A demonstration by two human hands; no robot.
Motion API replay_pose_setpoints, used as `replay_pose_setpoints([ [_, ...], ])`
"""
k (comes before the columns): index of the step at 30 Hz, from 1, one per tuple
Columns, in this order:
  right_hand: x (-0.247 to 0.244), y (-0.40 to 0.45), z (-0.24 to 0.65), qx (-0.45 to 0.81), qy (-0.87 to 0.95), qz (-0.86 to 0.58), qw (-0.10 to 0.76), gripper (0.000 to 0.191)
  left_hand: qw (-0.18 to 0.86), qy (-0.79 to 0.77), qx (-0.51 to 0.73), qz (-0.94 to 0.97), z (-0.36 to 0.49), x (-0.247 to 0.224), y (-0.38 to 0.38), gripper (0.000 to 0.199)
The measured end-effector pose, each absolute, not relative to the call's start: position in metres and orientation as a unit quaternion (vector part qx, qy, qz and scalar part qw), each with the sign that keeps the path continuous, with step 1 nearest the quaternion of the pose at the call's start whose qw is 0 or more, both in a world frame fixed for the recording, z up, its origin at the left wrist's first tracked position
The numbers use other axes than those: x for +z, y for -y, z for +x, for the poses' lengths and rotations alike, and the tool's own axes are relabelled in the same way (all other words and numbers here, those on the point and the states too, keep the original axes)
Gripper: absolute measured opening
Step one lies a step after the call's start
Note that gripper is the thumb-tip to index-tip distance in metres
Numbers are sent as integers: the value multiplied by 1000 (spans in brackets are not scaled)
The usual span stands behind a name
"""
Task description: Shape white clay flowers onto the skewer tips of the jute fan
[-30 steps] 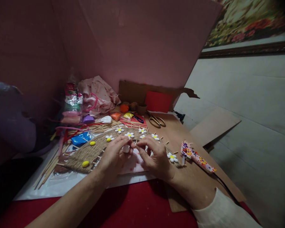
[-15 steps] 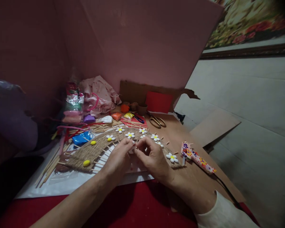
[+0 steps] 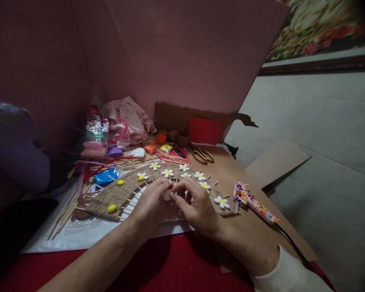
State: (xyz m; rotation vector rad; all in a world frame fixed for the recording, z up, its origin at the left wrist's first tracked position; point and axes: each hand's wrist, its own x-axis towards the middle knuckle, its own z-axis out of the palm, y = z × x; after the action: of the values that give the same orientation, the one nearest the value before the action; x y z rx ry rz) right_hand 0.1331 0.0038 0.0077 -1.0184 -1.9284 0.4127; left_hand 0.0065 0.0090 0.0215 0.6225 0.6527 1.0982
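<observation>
So there's a small white lump (image 3: 167,195) up between the two hands, in front of the inner edge of a twine arch (image 3: 105,199). Looks smooth and a bit shiny, but its shape is mostly hidden by fingers. The left hand (image 3: 150,200) has its fingers curled in and closed on it. The right hand (image 3: 197,205) has thumb and forefinger bent in a loop, tips right by the lump; can't tell if they're gripping it or just touching.

The arch is rough brown twine wound over wooden sticks, ends poking out along both edges. On it sit flowers (image 3: 221,202) with plump white petals and yellow middles, plus smooth yellow ovals (image 3: 111,208) towards the left. The hands block part of the arch's inner curve.

Right of it is a flower-print glue gun (image 3: 255,202) on brown cardboard (image 3: 231,168), with gold-handled scissors (image 3: 207,156) further back. Loose sticks (image 3: 61,222) lie to the left, and crumpled pink cloth (image 3: 129,119) is heaped behind.

Container-wise: a clear bag with something blue (image 3: 105,177), small packs in orange (image 3: 150,148) and yellow (image 3: 166,148), and a little brown pot (image 3: 183,140), can't see what's inside.
</observation>
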Motion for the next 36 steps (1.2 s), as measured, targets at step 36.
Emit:
replay_pose_setpoints([
  [36,5,-10,142,197,719,-329,579,11,714,-322,484,389,-4,11,-16,32],
])
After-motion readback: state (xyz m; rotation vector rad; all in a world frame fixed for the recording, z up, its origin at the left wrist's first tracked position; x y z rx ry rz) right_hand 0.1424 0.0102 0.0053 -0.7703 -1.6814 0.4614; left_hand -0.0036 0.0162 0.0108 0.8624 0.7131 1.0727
